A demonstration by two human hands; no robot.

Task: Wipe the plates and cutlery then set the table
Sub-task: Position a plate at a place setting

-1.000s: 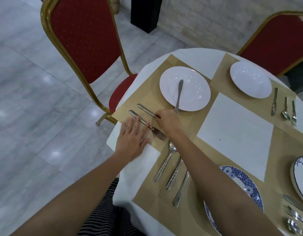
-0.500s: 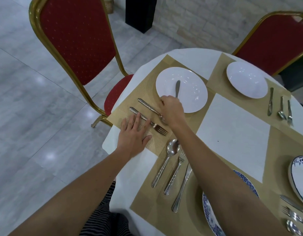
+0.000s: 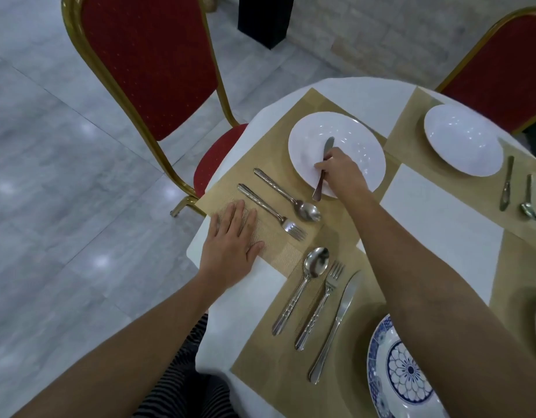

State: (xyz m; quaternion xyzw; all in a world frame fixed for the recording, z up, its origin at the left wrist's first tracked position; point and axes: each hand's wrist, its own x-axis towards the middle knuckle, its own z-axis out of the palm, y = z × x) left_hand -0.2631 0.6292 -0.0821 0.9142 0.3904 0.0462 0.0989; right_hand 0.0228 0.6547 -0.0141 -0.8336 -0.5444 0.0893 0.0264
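From my head camera, my right hand (image 3: 342,173) is curled around the knife (image 3: 327,147). The knife is over the white plate (image 3: 363,140), and I cannot tell if it is touching the plate. My left hand (image 3: 230,245) lies flat with straight fingers. It holds nothing and presses down the gold mat (image 3: 260,146) on the bench (image 3: 245,297).

Between my hands, a spoon (image 3: 288,194) and a fork (image 3: 269,211) lie side by side on that mat. I think this place is almost set, and only the knife needs to go down beside them.

Close under my right arm, the blue plate (image 3: 393,372) has its own spoon, fork and knife (image 3: 336,321) in a neat row, so that place looks done. Past my right hand, the far white plate (image 3: 463,140) has its cutlery (image 3: 506,185) too.

I see no cloth, so I cannot tell if the wiping is done.
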